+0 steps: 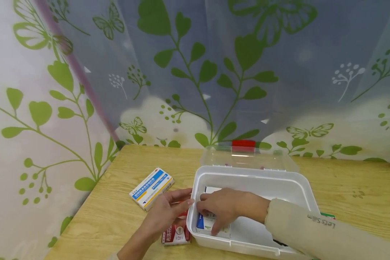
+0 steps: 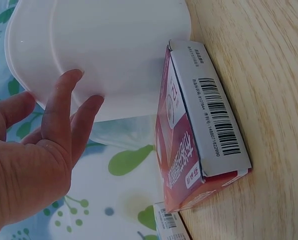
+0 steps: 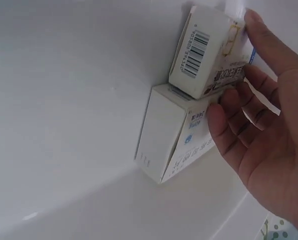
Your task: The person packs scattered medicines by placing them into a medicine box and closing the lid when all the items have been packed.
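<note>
A white plastic storage box [image 1: 251,173] stands on the table, its clear lid folded back. My right hand [image 1: 225,207] reaches inside at the left end. Its thumb and fingers pinch a white medicine box [image 3: 201,55] with a barcode on its end. A second white medicine box [image 3: 163,135] lies against it, near the fingertips. Outside, my left hand [image 1: 164,213] rests relaxed fingers [image 2: 59,110] at the storage box's left wall. Below that hand is a red medicine box [image 1: 176,234], partly covered by it in the head view; its barcode side shows in the left wrist view.
A blue and white medicine box [image 1: 152,188] lies on the wooden table [image 1: 117,213], left of the storage box. Behind is the transparent lid [image 1: 250,159] with a red latch [image 1: 243,145]. A green-edged item [image 1: 328,216] peeks out at the right. Patterned curtain [image 1: 188,90] hangs along the back.
</note>
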A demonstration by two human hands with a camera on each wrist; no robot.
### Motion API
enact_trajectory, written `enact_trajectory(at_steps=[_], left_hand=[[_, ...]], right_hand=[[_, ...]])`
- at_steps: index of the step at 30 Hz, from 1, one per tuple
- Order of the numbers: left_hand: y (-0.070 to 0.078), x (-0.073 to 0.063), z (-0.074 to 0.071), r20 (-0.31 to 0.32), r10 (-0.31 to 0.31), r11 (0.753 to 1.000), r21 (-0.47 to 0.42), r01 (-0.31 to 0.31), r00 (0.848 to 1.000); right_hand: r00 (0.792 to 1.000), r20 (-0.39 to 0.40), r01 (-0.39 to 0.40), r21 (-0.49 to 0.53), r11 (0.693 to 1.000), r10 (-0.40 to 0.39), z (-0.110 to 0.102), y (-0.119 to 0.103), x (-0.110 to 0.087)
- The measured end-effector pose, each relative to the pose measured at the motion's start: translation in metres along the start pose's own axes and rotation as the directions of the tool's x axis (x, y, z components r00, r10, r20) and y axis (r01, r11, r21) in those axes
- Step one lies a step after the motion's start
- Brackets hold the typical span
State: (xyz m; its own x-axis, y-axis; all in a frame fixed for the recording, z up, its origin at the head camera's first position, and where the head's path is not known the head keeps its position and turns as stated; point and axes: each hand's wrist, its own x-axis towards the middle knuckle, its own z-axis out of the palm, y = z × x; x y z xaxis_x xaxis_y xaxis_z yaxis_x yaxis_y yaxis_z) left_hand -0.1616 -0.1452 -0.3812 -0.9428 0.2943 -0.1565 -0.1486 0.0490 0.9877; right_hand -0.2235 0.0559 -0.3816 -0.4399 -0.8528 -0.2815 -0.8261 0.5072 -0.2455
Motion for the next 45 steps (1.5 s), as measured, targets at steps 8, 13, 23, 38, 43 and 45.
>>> enact_trajectory(at_steps=[8,13,23,38,43,45], left_hand=[[-0.002,0.005,0.006,0.03,0.009,1.0,0.015,-0.01,1.0],[-0.002,0.004,0.005,0.017,-0.012,1.0,-0.003,0.012,1.0],[0.001,0.001,0.003,-0.001,-0.018,1.0,0.002,0.018,1.0],[0.002,0.002,0.004,-0.015,-0.027,1.0,0.005,0.027,1.0],[0.001,0.002,0.005,-0.014,-0.024,1.0,0.001,0.024,1.0],[0.001,0.002,0.005,-0.016,-0.025,1.0,0.0,0.025,1.0]], right_hand=[[0.994,0.009,-0.105,0.008,0.994,0.105,-0.026,0.003,-0.027],[0.99,-0.083,-0.115,0.01,0.993,0.115,-0.06,0.007,-0.061],[0.919,-0.369,-0.151,-0.008,0.989,0.137,-0.082,0.034,-0.16],[0.78,-0.327,-0.491,0.208,0.846,0.534,0.031,0.075,-0.253],[0.752,-0.26,-0.537,0.29,0.792,0.605,0.066,0.073,-0.251],[0.719,-0.245,-0.571,0.326,0.753,0.651,0.074,0.073,-0.248]])
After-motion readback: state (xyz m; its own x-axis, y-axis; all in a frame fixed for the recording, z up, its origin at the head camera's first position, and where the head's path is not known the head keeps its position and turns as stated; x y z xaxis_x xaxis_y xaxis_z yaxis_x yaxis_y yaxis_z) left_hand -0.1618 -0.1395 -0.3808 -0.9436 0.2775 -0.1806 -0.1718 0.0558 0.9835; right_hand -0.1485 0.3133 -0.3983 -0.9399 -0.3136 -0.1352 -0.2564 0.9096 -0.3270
